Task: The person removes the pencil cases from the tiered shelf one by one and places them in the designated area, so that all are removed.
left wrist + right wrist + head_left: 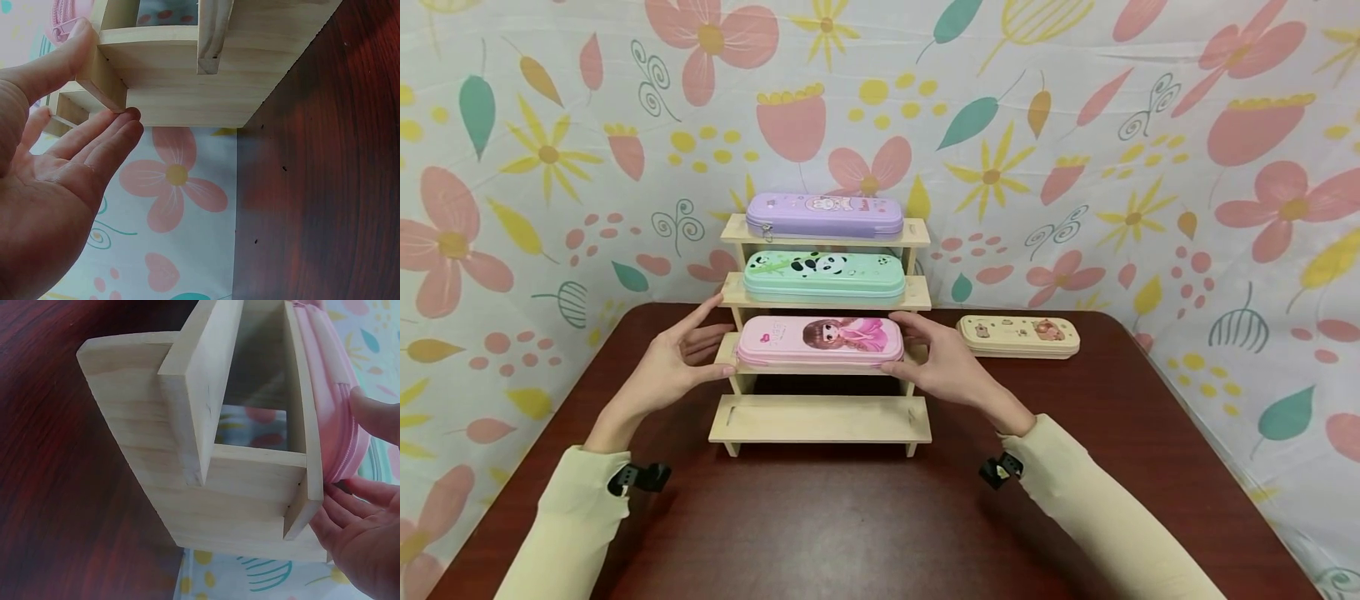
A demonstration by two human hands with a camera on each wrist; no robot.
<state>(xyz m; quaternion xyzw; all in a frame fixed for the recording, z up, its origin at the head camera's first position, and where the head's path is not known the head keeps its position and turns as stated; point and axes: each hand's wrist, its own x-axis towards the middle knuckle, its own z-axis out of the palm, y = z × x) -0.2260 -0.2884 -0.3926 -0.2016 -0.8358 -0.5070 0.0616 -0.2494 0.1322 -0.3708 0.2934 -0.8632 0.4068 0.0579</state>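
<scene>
Pink case [820, 340] sits btwn the two hands, flat on the rack's [820, 419] 2nd tier from the bottom. R hand [951, 362] pinches its R end, thumb on the front side, fingers behind. L hand [673, 358] is at the other end, fingers fairly straight, thumb spread away from them, fingertips by the tier's edge; can't tell if it touches the case. Writing: sm. lettering [787, 330] next to a heart [765, 338] on the pink lid, some on the purple case [824, 215] too (top tier); both too tiny to read. Green case [824, 277], 2nd tier from top, has panda pics; beige case [1017, 337] w/ bear pics lies on the table [850, 533], R of the rack. Only head cam gets the purple & beige ones. L wrist cam adds a zip pull [65, 28] near the L thumb; R wrist cam shows the zip [344, 431] curving round the case's end, R thumb against it.
</scene>
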